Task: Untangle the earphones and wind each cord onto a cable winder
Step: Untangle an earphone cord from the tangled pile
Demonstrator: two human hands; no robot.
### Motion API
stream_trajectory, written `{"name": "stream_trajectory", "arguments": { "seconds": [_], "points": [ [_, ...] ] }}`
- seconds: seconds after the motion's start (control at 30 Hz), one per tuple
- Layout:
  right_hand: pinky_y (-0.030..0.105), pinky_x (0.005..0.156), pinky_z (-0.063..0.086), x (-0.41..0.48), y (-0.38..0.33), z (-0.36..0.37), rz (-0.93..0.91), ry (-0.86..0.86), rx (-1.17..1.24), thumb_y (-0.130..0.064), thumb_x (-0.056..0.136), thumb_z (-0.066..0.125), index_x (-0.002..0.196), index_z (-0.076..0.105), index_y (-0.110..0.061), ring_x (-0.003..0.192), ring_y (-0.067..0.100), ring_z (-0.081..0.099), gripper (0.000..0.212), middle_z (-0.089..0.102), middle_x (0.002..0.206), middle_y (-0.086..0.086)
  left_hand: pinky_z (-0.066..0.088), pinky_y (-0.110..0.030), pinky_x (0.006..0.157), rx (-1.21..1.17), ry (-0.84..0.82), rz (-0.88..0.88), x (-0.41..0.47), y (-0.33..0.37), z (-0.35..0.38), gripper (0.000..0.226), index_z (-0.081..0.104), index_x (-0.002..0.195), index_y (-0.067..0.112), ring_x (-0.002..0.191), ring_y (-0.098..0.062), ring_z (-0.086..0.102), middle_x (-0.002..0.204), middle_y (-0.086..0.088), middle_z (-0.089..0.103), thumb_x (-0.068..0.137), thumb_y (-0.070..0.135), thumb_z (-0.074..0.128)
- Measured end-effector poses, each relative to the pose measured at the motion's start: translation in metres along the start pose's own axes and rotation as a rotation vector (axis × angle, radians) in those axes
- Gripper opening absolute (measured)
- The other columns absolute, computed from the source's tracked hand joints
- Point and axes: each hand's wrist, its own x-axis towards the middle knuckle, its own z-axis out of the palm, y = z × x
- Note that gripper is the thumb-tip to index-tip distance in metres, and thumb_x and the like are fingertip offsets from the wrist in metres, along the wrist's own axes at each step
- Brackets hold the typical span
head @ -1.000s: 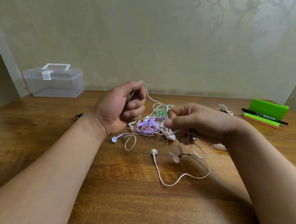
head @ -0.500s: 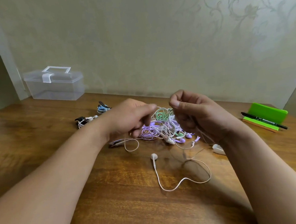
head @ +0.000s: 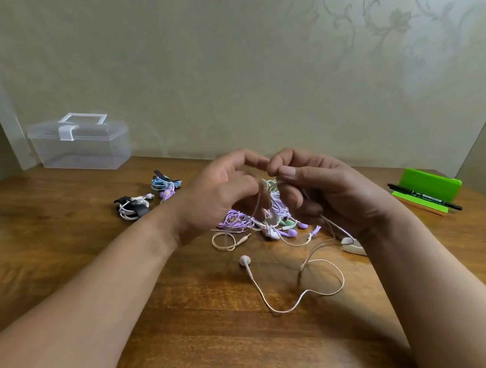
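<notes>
as earphone tangle [head: 236,222] lies just below, left hand [head: 220,197] and right hand [head: 331,192] pinch its cords

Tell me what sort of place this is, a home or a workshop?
Most likely a room at home: a wooden table against wallpaper with a scroll pattern, and on the table a clear plastic storage box, a green pad and a black marker.

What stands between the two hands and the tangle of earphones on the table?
Nothing visible does. The left hand and the right hand already pinch cords at the top of the tangle. A loose white earphone lies nearer on the table, out of the way.
</notes>
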Motion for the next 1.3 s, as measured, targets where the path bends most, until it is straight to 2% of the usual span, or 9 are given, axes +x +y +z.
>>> {"name": "stream_trajectory", "arguments": {
  "seconds": [0.07,0.27,0.4,0.67,0.8,0.9,1.03,1.17,1.3],
  "points": [
    [0.018,0.037,0.031,-0.001,-0.001,0.000,-0.010,0.000,0.039,-0.012,0.095,0.056,0.102,0.066,-0.009,0.040,0.008,0.039,0.013,0.054,0.062,0.007,0.053,-0.042,0.078,0.028,0.006,0.001,-0.001,0.003,-0.004,0.031,0.060,0.120,0.011,0.078,-0.047,0.060,0.096,-0.037,0.066,0.090,0.012,0.053],
    [0.019,0.039,0.029,0.003,0.001,-0.003,-0.006,0.047,0.023,-0.013,0.096,0.055,0.104,0.066,-0.010,0.042,0.009,0.037,0.014,0.051,0.062,0.006,0.049,-0.026,0.073,0.204,-0.035,0.016,-0.005,0.007,-0.014,0.019,0.071,0.099,0.005,0.077,-0.015,0.058,0.080,-0.010,0.064,0.093,0.023,0.073],
    [0.020,0.040,0.027,0.003,0.002,-0.004,-0.014,0.069,0.037,-0.012,0.095,0.055,0.103,0.067,-0.010,0.042,0.008,0.036,0.015,0.050,0.062,0.005,0.046,-0.032,0.077,0.301,-0.061,-0.026,-0.004,0.001,-0.013,0.018,0.075,0.109,0.025,0.083,-0.013,0.056,0.086,-0.012,0.061,0.092,0.028,0.076],
    [0.023,0.042,0.027,0.006,0.004,-0.005,-0.006,0.150,0.001,-0.016,0.092,0.056,0.103,0.068,-0.012,0.045,0.012,0.036,0.017,0.047,0.064,0.006,0.045,-0.029,0.068,0.366,-0.027,-0.036,-0.003,0.001,-0.011,0.010,0.067,0.086,0.010,0.071,-0.013,0.055,0.075,-0.001,0.063,0.096,0.011,0.066],
    [0.024,0.042,0.029,0.006,0.007,-0.002,0.022,0.168,-0.164,-0.017,0.093,0.065,0.098,0.066,-0.010,0.046,0.015,0.037,0.008,0.045,0.062,0.007,0.047,-0.025,0.058,0.061,0.023,-0.024,0.000,0.001,-0.017,0.013,0.067,0.084,0.008,0.062,-0.019,0.052,0.070,-0.013,0.059,0.090,0.018,0.061],
    [0.021,0.043,0.033,0.008,0.012,0.003,0.039,0.139,-0.313,-0.021,0.095,0.068,0.089,0.064,-0.009,0.048,0.013,0.037,0.013,0.049,0.062,0.005,0.043,-0.023,0.051,-0.099,0.032,-0.004,0.000,0.003,-0.019,0.018,0.070,0.087,0.006,0.053,-0.015,0.045,0.059,-0.005,0.051,0.095,0.020,0.062],
    [0.020,0.042,0.026,0.008,0.008,0.005,0.006,0.124,-0.088,-0.028,0.103,0.049,0.094,0.062,-0.010,0.044,0.011,0.033,0.024,0.046,0.061,0.004,0.024,-0.021,0.042,0.103,0.150,-0.088,0.002,0.003,-0.023,0.043,0.064,0.068,0.011,0.039,-0.013,0.025,0.045,-0.001,0.029,0.093,0.046,0.064],
    [0.018,0.037,0.022,0.006,0.000,-0.003,0.002,0.085,0.186,-0.037,0.108,0.038,0.091,0.058,-0.013,0.041,0.006,0.025,0.035,0.038,0.055,-0.001,0.041,-0.033,0.060,0.868,0.086,-0.212,0.003,-0.005,-0.030,0.044,0.067,0.067,0.021,0.057,-0.016,0.049,0.062,-0.005,0.053,0.092,0.058,0.066],
    [0.019,0.036,0.019,0.006,-0.001,-0.003,0.020,0.082,0.202,-0.040,0.107,0.039,0.088,0.056,-0.014,0.041,0.006,0.020,0.037,0.036,0.053,-0.003,0.045,-0.036,0.088,0.840,0.178,-0.039,0.004,-0.005,-0.024,0.014,0.067,0.086,0.036,0.109,-0.010,0.054,0.108,0.009,0.053,0.088,0.048,0.074]
  ]
}}
